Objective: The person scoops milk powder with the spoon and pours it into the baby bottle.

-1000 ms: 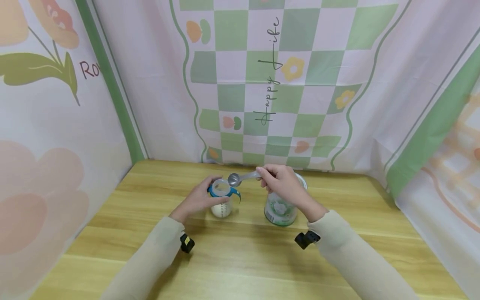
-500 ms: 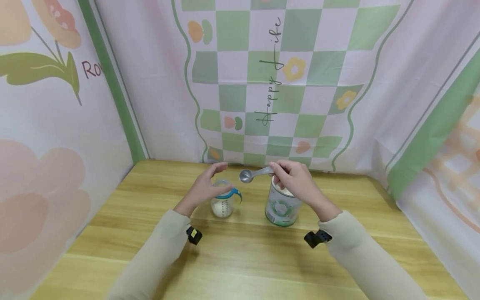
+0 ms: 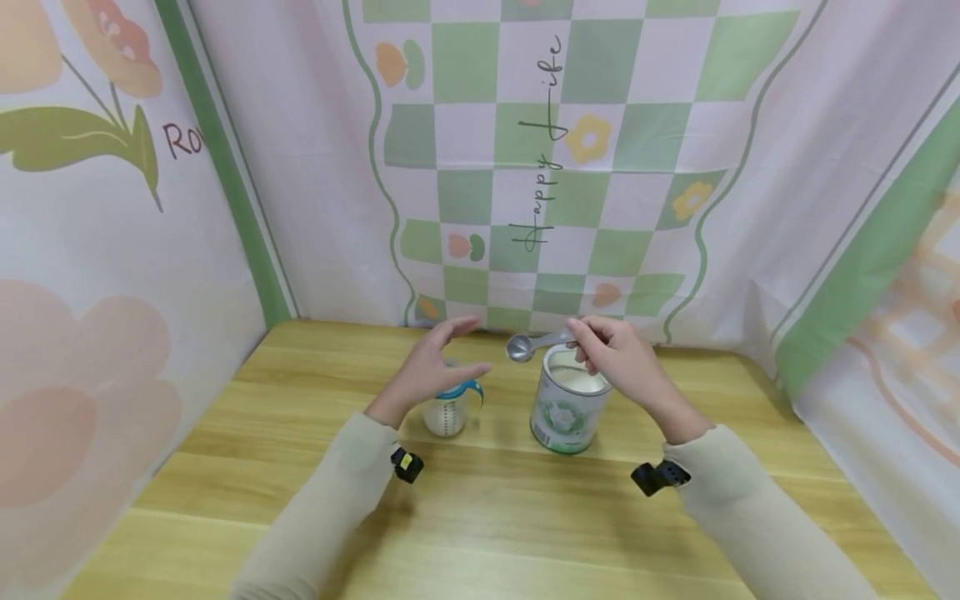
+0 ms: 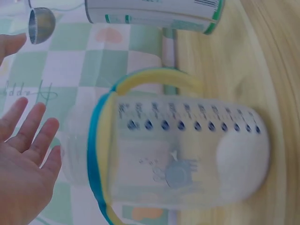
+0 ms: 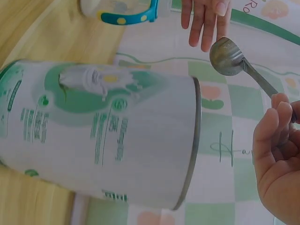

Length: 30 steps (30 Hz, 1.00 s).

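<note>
My right hand point(image 3: 618, 354) pinches the handle of a metal measuring spoon point(image 3: 520, 348), held up over the left rim of an open can of white powder point(image 3: 567, 417). In the right wrist view the spoon's bowl point(image 5: 227, 56) hangs above the can's open end. My left hand point(image 3: 431, 367) has its fingers spread and thumb apart, just above and in front of a clear baby bottle point(image 3: 447, 417). The left wrist view shows the bottle's blue collar and yellow-lined handles, printed measuring marks and white powder point(image 4: 243, 164) at its bottom. No lid covers the bottle's mouth.
Both containers stand upright on a wooden table point(image 3: 480, 517), a short gap between them. Behind the table's far edge hangs a green checked curtain point(image 3: 517, 200). Floral cloth point(image 3: 90, 333) closes off the left side, and more cloth the right.
My left hand has let go of the bottle's collar and lifted to the right. The right hand has carried the spoon rightward, from the bottle's mouth toward the can.
</note>
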Available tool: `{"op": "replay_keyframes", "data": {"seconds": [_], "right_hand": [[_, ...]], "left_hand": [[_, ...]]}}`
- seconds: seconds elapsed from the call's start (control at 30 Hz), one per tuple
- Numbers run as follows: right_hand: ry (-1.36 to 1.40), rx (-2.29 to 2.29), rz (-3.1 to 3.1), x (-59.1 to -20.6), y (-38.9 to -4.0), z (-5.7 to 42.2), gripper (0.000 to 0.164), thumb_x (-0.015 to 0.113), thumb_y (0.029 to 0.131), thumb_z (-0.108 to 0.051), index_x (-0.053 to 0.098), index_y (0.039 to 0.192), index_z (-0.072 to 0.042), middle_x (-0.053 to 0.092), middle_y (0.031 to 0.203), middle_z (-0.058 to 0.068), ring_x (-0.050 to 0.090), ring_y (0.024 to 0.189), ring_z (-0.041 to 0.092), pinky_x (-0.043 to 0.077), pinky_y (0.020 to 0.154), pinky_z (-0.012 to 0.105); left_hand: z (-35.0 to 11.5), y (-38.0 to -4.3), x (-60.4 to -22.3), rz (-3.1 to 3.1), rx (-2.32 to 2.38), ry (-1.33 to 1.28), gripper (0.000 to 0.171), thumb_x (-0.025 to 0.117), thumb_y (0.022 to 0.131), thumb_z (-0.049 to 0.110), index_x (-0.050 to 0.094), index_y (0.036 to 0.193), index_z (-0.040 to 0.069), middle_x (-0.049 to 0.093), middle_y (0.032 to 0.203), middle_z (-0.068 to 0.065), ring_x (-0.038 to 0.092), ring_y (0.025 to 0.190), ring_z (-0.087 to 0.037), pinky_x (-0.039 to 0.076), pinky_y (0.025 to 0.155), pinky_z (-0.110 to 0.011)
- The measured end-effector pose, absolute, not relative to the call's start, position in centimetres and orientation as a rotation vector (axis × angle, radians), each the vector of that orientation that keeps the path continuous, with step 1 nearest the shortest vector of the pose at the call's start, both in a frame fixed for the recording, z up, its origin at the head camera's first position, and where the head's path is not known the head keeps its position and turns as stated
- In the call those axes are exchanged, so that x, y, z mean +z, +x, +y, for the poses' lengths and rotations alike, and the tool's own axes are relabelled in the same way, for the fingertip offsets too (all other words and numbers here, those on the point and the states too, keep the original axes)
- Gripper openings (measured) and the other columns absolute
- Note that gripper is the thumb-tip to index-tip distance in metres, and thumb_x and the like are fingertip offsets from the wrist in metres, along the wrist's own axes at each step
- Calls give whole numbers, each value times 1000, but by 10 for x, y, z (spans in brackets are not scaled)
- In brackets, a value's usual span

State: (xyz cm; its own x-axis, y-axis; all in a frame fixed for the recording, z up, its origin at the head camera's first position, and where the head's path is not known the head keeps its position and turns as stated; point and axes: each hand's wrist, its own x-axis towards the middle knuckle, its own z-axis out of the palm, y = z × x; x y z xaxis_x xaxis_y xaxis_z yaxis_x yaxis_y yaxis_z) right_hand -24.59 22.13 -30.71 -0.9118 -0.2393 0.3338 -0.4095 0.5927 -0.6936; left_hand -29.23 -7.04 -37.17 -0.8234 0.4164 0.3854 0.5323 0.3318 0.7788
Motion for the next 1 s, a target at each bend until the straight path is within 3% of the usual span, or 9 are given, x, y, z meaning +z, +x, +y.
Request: {"op": "replay_keyframes", "data": {"seconds": [0.27, 0.47, 0.6, 1.0], "right_hand": [[535, 1176, -2534, -306, -245, 237, 43, 52, 106, -35, 63, 79, -3, 61, 70, 9, 57, 56, 22, 44, 47, 27], [500, 1146, -2540, -308, -246, 252, 39, 52, 106, -31, 65, 82, -3, 63, 72, 13, 57, 57, 20, 47, 48, 25], [484, 1157, -2551, -305, -241, 256, 38, 52, 107, -29, 64, 82, -3, 61, 70, 9, 57, 58, 22, 47, 49, 25], [526, 996, -2514, -315, -241, 273, 35, 55, 105, -29, 63, 76, -12, 59, 64, 3, 52, 52, 17, 44, 44, 27]], "left_hand": [[-53, -286, -362, -2467, -1520, -926, 77, 80, 87, 37, 44, 149, 12, 50, 147, -6, 44, 134, -17, 31, 114, -37], [-38, -280, -358, -2476, -1532, -980, 77, 81, 87, 35, 43, 150, 13, 49, 147, -1, 43, 135, -14, 30, 114, -32], [-28, -277, -358, -2486, -1527, -1020, 75, 80, 88, 33, 42, 151, 16, 47, 147, 4, 43, 135, -12, 30, 114, -30], [2, -278, -367, -2527, -1511, -1085, 90, 83, 84, 39, 35, 155, 12, 43, 151, -2, 42, 136, -16, 33, 112, -30]]}}
